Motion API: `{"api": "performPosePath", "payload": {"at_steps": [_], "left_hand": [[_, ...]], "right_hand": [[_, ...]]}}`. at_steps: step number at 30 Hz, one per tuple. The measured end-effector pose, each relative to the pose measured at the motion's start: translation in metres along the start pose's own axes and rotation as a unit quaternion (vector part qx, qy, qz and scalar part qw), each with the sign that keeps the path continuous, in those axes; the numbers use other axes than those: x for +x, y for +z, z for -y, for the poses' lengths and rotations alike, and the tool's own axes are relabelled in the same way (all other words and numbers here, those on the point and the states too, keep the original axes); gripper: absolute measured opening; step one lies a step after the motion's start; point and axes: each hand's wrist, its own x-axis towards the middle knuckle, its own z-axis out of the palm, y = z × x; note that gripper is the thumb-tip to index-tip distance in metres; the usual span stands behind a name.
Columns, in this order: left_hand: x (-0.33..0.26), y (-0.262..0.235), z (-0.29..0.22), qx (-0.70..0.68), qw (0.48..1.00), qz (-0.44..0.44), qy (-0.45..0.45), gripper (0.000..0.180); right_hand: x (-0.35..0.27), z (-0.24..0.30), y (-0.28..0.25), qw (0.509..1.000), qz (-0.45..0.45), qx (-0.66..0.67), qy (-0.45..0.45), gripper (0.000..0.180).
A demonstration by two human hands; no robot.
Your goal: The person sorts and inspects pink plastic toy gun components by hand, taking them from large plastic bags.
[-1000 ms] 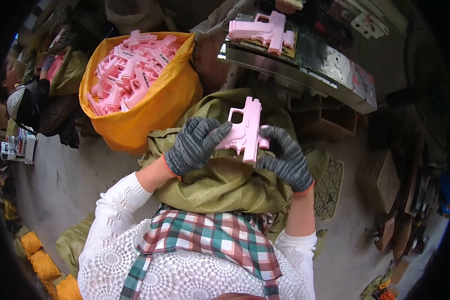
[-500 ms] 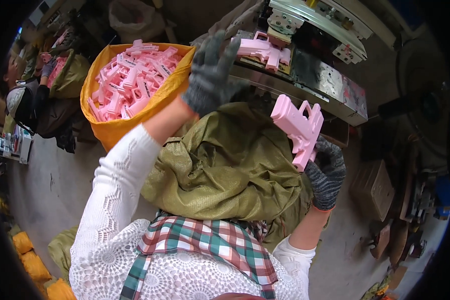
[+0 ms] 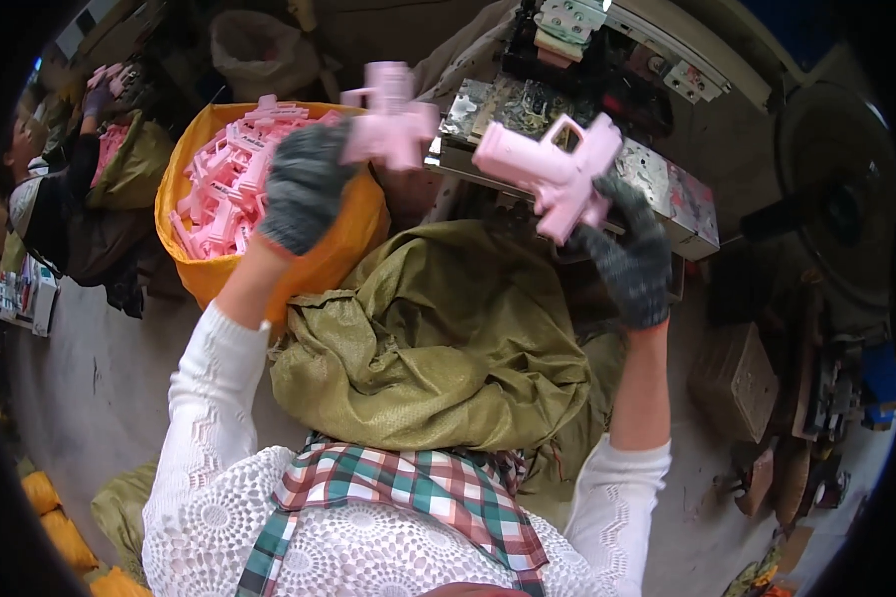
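My left hand [image 3: 312, 184], in a dark grey knit glove, grips a pink plastic toy gun [image 3: 393, 121] beside the yellow sack; motion smears the toy a little. In my gloved right hand [image 3: 627, 254] is a second pink toy gun [image 3: 558, 169], held by its lower end in front of the machine. The yellow sack [image 3: 197, 149] at my left is full of similar pink toy guns [image 3: 231, 184], several with small dark printing. Behind my right hand, the machine's bed [image 3: 468, 107] shows bare under its raised head [image 3: 560, 40].
Across my lap lies an olive woven sack [image 3: 438, 338]. A large round dark fan [image 3: 846, 189] stands at the right, above a brown crate [image 3: 732, 383]. Far left, another person [image 3: 55, 209] works next to an olive sack [image 3: 139, 164]. A whitish sack [image 3: 264, 55] stands at the back.
My left hand has taken the toy gun off the machine bed and drawn it left toward the yellow sack. My right hand has raised its toy gun toward the machine.
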Motion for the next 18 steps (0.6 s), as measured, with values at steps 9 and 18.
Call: {"api": "performPosePath", "payload": {"at_steps": [9,18], "left_hand": [[-0.102,-0.046,0.060,-0.089,0.974,0.159,-0.131,0.072],[-0.150,-0.043,-0.025,-0.145,0.930,0.326,-0.089,0.069]], "right_hand": [[0.083,-0.047,0.026,0.968,0.091,-0.198,-0.121,0.038],[-0.127,-0.071,0.007,0.960,0.058,-0.191,0.196,0.062]]}}
